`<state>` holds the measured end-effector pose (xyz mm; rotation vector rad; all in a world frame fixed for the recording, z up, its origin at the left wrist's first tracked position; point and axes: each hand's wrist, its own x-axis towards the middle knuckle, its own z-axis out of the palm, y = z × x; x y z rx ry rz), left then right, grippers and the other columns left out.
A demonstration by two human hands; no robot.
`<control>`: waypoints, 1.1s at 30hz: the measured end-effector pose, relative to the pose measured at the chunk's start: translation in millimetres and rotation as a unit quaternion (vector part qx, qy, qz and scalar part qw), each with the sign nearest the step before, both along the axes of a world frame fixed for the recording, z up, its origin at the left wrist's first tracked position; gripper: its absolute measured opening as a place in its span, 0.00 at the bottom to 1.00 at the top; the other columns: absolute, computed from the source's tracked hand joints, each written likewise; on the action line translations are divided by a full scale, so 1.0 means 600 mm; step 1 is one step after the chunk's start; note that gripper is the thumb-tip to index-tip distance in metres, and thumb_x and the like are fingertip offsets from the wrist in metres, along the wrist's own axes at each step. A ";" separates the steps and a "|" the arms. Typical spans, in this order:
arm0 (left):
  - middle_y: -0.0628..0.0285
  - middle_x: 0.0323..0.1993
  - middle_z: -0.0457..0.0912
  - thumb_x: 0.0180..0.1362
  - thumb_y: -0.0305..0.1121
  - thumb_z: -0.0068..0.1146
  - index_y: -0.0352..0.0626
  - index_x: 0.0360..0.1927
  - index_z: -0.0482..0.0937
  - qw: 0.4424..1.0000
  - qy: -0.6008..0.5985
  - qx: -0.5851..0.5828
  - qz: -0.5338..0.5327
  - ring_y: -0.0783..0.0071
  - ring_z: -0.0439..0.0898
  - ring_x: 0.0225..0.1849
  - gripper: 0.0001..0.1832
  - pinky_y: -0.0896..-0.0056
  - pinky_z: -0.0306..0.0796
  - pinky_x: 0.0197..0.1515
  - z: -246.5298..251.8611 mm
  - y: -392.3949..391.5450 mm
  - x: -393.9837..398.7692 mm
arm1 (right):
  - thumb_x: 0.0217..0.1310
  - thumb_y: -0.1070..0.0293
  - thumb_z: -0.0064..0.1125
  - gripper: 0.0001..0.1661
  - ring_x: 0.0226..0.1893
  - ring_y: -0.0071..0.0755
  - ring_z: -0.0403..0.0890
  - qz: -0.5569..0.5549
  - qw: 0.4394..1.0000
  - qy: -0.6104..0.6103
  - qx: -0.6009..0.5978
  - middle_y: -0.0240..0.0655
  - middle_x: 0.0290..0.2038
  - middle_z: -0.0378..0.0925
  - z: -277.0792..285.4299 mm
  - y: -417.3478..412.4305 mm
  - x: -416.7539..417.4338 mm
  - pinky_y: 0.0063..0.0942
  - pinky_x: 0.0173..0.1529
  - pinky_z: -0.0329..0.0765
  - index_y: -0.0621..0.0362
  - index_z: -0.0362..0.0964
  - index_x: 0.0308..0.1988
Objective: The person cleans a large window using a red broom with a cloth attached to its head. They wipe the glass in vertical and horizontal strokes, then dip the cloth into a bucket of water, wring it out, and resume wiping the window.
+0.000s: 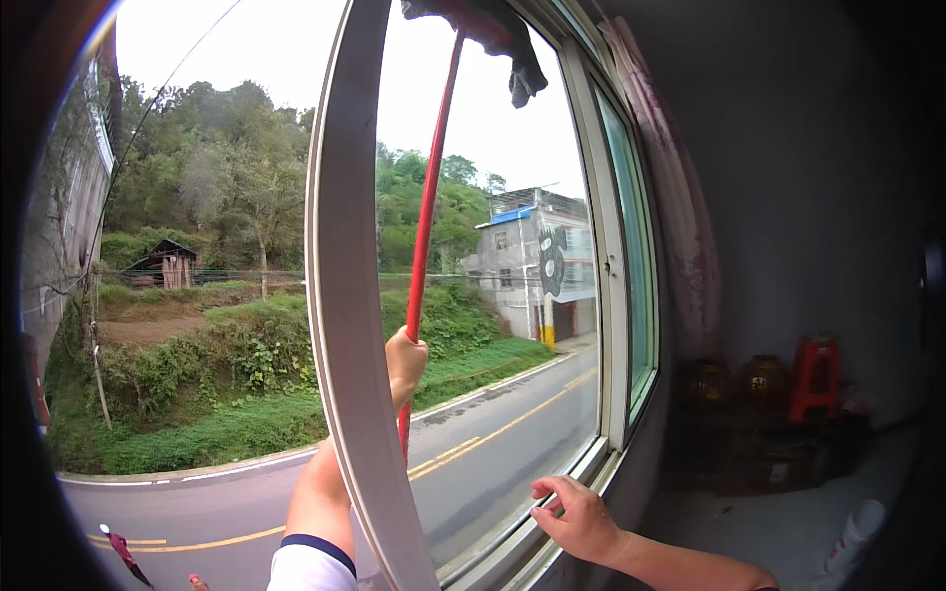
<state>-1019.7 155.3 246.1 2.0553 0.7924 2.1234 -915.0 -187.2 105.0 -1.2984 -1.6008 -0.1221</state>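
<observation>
Beyond the window frame, my left hand (406, 362) reaches outside and is closed around a long red pole (429, 199), seen through the glass. A dark, wet-looking cloth (491, 33) hangs over the pole's upper end, at the top of the pane, one corner drooping to the right. My right hand (576, 517) is at the lower window track (510, 543), fingers curled and parted with nothing seen between them. Whether its fingertips touch the frame I cannot tell. The wide upright of the sliding window sash (355, 295) stands between my left upper arm and the pane.
Indoors at right, a pink curtain (672, 192) hangs beside the window. Farther back a red plastic stool (815, 377) stands among dark jars (763, 375). A white cylinder (855, 535) is at lower right. Outside, people (122, 550) are on the road far below.
</observation>
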 end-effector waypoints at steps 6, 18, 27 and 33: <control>0.45 0.25 0.77 0.48 0.25 0.51 0.37 0.31 0.75 0.999 0.010 -0.023 -0.044 0.48 0.77 0.30 0.06 0.57 0.70 0.33 -0.005 0.008 0.078 | 0.52 0.72 0.58 0.17 0.26 0.30 0.80 -0.040 0.999 -0.008 -0.019 0.36 0.37 0.75 -0.009 -0.005 0.008 0.28 0.32 0.76 0.59 0.68 0.44; 0.44 0.26 0.78 0.48 0.27 0.51 0.36 0.31 0.76 0.997 0.048 -0.032 -0.061 0.46 0.78 0.32 0.07 0.54 0.71 0.35 0.007 0.021 0.126 | 0.52 0.71 0.58 0.15 0.25 0.29 0.80 -0.086 0.995 -0.028 -0.036 0.36 0.34 0.75 -0.013 -0.022 0.018 0.26 0.31 0.76 0.59 0.69 0.42; 0.44 0.25 0.78 0.46 0.26 0.51 0.36 0.30 0.76 0.992 0.067 -0.017 -0.101 0.47 0.78 0.31 0.07 0.57 0.71 0.35 0.012 0.015 0.124 | 0.51 0.74 0.59 0.16 0.26 0.28 0.81 -0.085 0.995 -0.047 -0.030 0.36 0.35 0.76 -0.015 -0.027 0.010 0.24 0.32 0.77 0.61 0.69 0.43; 0.49 0.20 0.76 0.44 0.25 0.53 0.36 0.28 0.74 0.990 0.065 -0.007 -0.121 0.57 0.77 0.23 0.06 0.63 0.69 0.30 -0.046 0.031 0.078 | 0.50 0.73 0.59 0.16 0.26 0.28 0.81 -0.101 0.993 -0.038 -0.038 0.37 0.34 0.76 -0.037 -0.034 0.028 0.24 0.32 0.76 0.61 0.69 0.42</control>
